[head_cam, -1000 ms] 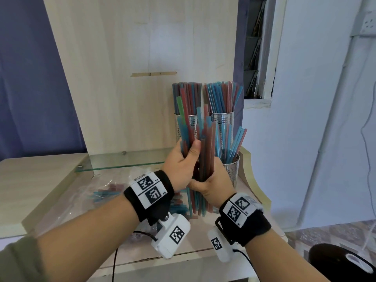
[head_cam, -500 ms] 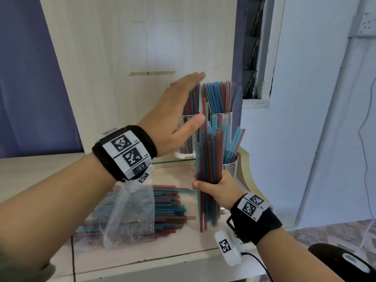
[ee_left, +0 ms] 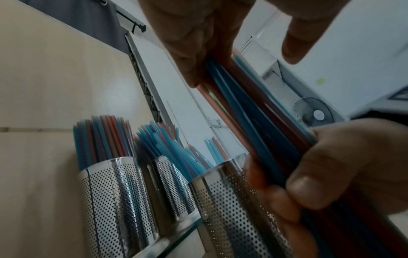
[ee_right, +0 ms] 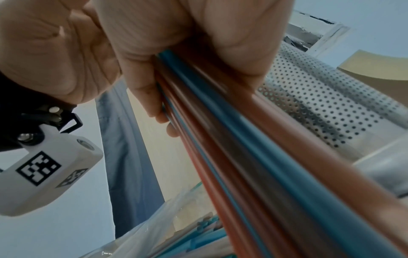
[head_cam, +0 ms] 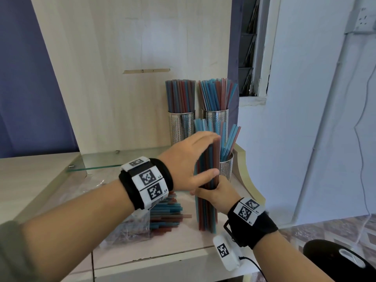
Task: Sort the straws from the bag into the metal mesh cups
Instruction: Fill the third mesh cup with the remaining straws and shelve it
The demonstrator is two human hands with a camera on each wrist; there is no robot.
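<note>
A bundle of red and blue straws point(head_cam: 207, 210) stands upright, its lower ends on the wooden table point(head_cam: 183, 241). My right hand point(head_cam: 213, 193) grips it round the middle. My left hand point(head_cam: 211, 155) lies with straight fingers over the bundle's top ends, thumb against its side. Three metal mesh cups hold straws: back left point(head_cam: 181, 127), back right point(head_cam: 216, 117) and front right point(head_cam: 225, 167), just behind the bundle. The left wrist view shows the straight fingers point(ee_left: 194, 43) on the straws point(ee_left: 253, 113). In the right wrist view my fist point(ee_right: 165, 52) wraps the bundle point(ee_right: 243, 139).
A clear plastic bag point(head_cam: 140, 222) with more straws lies on the table to the left of the bundle. The two back cups stand on a glass shelf point(head_cam: 101, 161) against a wooden panel. The table's right edge is close behind the front cup.
One second ago both hands gripped the bundle. My left hand let go, rose in front of the back cups, then came down flat onto the bundle's top. The bundle sits lower now.
</note>
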